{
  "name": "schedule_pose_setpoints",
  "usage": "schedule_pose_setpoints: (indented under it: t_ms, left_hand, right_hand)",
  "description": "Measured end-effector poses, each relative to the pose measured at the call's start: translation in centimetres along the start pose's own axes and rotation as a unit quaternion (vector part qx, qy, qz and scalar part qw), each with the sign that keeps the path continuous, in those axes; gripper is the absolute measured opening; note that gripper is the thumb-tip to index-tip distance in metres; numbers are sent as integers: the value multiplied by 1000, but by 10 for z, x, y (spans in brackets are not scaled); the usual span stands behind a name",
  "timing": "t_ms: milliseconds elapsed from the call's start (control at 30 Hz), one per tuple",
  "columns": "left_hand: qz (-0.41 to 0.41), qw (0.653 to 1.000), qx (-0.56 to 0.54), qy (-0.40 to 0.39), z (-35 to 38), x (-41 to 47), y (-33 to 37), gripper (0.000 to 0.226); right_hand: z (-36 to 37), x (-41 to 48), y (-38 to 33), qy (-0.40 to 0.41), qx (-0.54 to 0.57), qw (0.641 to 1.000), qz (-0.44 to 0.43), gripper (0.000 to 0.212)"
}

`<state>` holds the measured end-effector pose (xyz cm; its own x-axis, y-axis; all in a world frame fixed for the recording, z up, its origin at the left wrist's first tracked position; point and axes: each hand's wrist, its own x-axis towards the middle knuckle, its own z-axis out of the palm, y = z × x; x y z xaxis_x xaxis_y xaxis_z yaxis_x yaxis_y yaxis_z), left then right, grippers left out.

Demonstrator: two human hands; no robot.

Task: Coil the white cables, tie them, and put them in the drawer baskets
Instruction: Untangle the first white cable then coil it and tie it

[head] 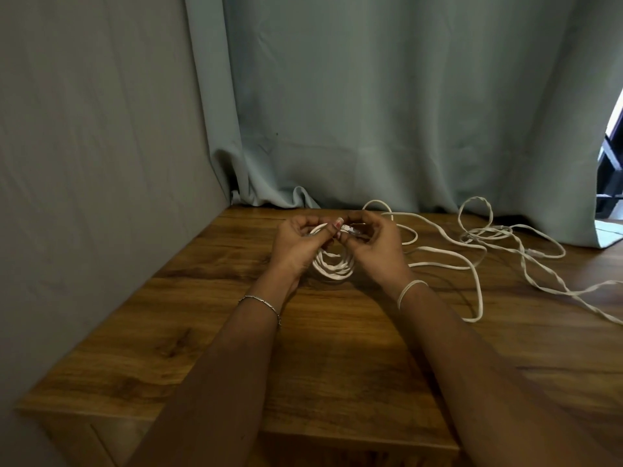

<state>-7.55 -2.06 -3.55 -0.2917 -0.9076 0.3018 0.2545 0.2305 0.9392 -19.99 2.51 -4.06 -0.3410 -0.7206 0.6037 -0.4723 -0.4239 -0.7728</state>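
Currently your left hand [296, 246] grips the coil [333, 266], right hand [376, 251] pinches the plug [350, 230] (light, likely springy): clamp across all loops.

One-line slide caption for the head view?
Left hand grips a partly wound white cable coil while right hand pinches its connector end over a wooden table; loose cable sprawls to the right.

A white cable is partly wound into a small coil [332, 266] of several loops, held between the left hand [296, 246] and right hand [377, 252]. Its clear plug [352, 230] sits at the coil's 12 o'clock, in the fingertips. The unwound length [480, 298] trails in slack bends toward 3 o'clock. Farther that way lies a twisted white cable [523, 264], tangled, with one loop at 2 o'clock.
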Motion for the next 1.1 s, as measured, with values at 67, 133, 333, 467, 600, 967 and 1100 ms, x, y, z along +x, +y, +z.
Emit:
schedule_pose_setpoints:
  t_ms: [67,133,333,467,600,967,1100]
  left_hand:
    - [-6,1000,-5,2,-1,0,-1,27]
    - [-17,1000,-14,1,-1,1,-1,25]
    - [-20,1000,-23,-8,-1,1,1,20]
    - [-16,1000,-6,-21,0,0,1,23]
    - [8,999,29,-25,0,0,1,20]
    - [63,989,127,-35,8,2,-3,17]
    - [31,989,142,-7,4,5,-6,10]
  right_hand:
    - [0,-1,-2,-3,2,1000,5,25]
    - [-1,-1,-2,0,16,1000,19,26]
    - [-5,-1,-6,-13,68,996,54,16]
    - [-8,-1,-8,2,85,993,76,14]
    - [-11,1,-8,3,68,993,101,12]
    - [-7,3,-8,35,-40,997,57,4]
    - [-11,6,-7,80,-37,995,45,7]
